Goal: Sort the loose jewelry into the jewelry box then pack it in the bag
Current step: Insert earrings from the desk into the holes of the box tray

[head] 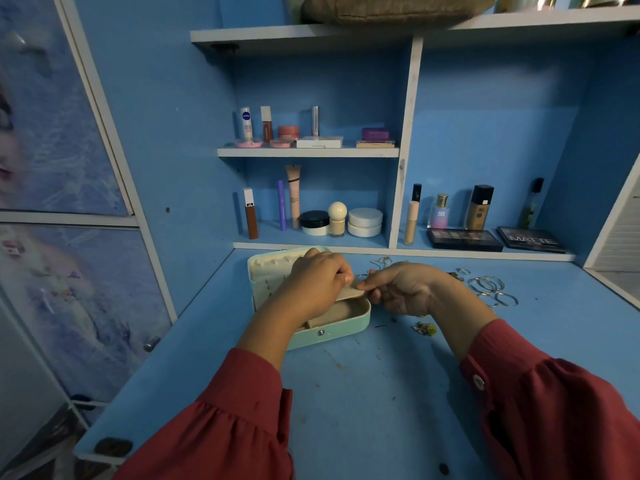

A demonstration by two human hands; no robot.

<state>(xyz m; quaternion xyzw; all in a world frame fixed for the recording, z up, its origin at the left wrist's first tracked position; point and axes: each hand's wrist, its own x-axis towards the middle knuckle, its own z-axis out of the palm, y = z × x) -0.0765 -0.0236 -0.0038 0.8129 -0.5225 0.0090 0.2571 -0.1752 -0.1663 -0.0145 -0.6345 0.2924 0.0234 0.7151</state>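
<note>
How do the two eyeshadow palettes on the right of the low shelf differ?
The left palette shows rows of small shadow pans through its top; the right palette has a dark lid printed MATTE. The left one lies nearly square to the shelf edge; the right one lies angled, its far end toward the wall. Both are flat, black, and lie closed on the shelf side by side.

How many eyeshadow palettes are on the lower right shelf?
2. One open palette lies flat in front of the perfume bottle and foundation bottle. A second palette, lettered MATTE, lies just right of it. None seems hidden.
</note>
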